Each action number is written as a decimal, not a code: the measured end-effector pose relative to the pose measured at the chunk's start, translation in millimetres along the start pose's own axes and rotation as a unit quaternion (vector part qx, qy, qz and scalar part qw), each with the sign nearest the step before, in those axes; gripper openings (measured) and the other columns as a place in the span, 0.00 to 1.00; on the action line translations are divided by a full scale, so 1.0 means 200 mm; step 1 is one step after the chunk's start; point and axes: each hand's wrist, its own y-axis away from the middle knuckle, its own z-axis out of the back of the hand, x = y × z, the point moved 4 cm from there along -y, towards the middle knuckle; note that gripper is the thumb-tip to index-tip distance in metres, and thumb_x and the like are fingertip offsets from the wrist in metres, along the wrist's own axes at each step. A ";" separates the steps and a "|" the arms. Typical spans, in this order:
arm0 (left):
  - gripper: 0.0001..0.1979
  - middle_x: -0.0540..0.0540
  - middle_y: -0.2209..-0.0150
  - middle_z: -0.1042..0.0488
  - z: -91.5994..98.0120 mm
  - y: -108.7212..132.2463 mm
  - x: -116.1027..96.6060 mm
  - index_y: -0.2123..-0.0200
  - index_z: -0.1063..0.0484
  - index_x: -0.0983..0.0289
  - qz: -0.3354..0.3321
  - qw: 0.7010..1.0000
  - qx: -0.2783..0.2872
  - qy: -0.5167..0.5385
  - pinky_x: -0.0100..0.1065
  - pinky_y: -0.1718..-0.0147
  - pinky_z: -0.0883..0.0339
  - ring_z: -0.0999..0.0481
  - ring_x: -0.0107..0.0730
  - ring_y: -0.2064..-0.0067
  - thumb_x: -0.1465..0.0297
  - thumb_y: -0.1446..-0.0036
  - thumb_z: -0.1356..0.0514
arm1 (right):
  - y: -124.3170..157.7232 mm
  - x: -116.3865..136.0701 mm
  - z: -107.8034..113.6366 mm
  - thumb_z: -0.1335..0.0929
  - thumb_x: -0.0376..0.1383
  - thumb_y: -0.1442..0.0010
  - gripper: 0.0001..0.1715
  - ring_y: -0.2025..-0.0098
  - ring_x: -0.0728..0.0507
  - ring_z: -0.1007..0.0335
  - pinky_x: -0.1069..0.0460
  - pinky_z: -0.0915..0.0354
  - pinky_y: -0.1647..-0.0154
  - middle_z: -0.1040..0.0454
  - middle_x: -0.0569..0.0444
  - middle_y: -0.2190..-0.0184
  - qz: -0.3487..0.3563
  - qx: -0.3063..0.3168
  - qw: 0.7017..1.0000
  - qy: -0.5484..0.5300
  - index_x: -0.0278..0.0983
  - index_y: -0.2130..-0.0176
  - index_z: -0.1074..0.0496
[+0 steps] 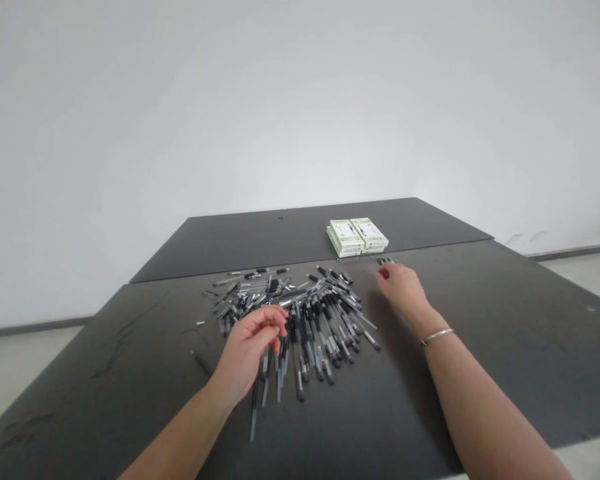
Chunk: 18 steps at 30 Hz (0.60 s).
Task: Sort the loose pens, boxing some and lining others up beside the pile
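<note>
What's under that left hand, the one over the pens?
Black and clear pens lie under the left hand, and some of their ends stick out below it. The dark table top shows beside them. The palm covers whatever is right beneath it, so I can't see that part.

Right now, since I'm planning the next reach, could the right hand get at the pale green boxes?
Probably yes. The right hand is close to the pale green boxes, and the way looks free: only a few pens lie by its fingertips, while the loose pen pile sits off to its left.
</note>
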 end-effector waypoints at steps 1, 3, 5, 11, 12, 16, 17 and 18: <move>0.03 0.54 0.62 0.29 0.00 0.00 0.00 0.76 0.27 0.65 -0.001 1.000 0.001 0.000 0.25 0.79 0.37 0.32 0.25 0.72 0.77 0.55 0.40 | 0.01 0.05 -0.02 0.37 0.35 0.37 0.16 0.57 0.40 0.25 0.51 0.37 0.56 0.21 0.42 0.60 0.030 0.008 0.999 -0.017 0.31 0.58 0.23; 0.03 0.54 0.62 0.29 0.01 0.00 0.00 0.76 0.27 0.65 -0.004 1.000 0.002 -0.002 0.25 0.79 0.37 0.32 0.26 0.71 0.77 0.55 0.40 | 0.03 0.14 -0.06 0.37 0.36 0.37 0.15 0.59 0.44 0.25 0.54 0.37 0.57 0.20 0.48 0.62 0.080 0.031 0.995 -0.045 0.35 0.60 0.22; 0.03 0.54 0.63 0.29 0.01 0.00 0.01 0.76 0.27 0.65 -0.005 1.000 0.002 -0.004 0.25 0.79 0.37 0.31 0.26 0.71 0.77 0.55 0.40 | 0.06 0.20 -0.10 0.35 0.37 0.38 0.14 0.60 0.45 0.25 0.55 0.38 0.58 0.20 0.49 0.62 0.110 0.049 0.991 -0.064 0.36 0.61 0.21; 0.03 0.55 0.63 0.28 0.00 0.00 0.00 0.77 0.27 0.66 -0.003 1.000 -0.001 -0.004 0.25 0.79 0.37 0.31 0.26 0.71 0.77 0.55 0.40 | 0.08 0.24 -0.15 0.34 0.36 0.40 0.13 0.60 0.44 0.25 0.54 0.38 0.59 0.20 0.47 0.62 0.121 0.062 0.988 -0.076 0.34 0.60 0.22; 0.03 0.55 0.63 0.28 0.00 0.00 0.00 0.77 0.27 0.66 -0.002 1.000 -0.002 -0.004 0.25 0.79 0.37 0.31 0.26 0.71 0.77 0.55 0.40 | 0.08 0.24 -0.15 0.34 0.36 0.40 0.12 0.60 0.43 0.25 0.54 0.38 0.59 0.20 0.47 0.63 0.119 0.064 0.988 -0.075 0.34 0.61 0.22; 0.03 0.55 0.64 0.28 0.00 0.00 0.00 0.77 0.27 0.66 -0.002 1.000 -0.005 -0.003 0.25 0.79 0.37 0.31 0.26 0.71 0.77 0.56 0.40 | 0.09 0.25 -0.15 0.35 0.35 0.40 0.12 0.61 0.43 0.26 0.54 0.39 0.60 0.20 0.45 0.64 0.113 0.064 0.989 -0.070 0.34 0.63 0.22; 0.03 0.55 0.64 0.28 0.00 0.00 -0.01 0.77 0.27 0.66 -0.002 1.000 -0.005 -0.002 0.25 0.79 0.37 0.31 0.26 0.72 0.77 0.56 0.40 | 0.09 0.25 -0.15 0.35 0.34 0.40 0.12 0.61 0.43 0.26 0.54 0.39 0.59 0.20 0.45 0.64 0.113 0.062 0.989 -0.070 0.33 0.63 0.22; 0.02 0.55 0.64 0.28 0.00 0.00 -0.01 0.77 0.27 0.66 -0.001 1.000 -0.004 -0.002 0.25 0.79 0.37 0.31 0.26 0.71 0.76 0.56 0.40 | 0.09 0.26 -0.15 0.35 0.34 0.40 0.12 0.61 0.43 0.26 0.54 0.39 0.59 0.20 0.44 0.64 0.113 0.060 0.989 -0.071 0.33 0.64 0.22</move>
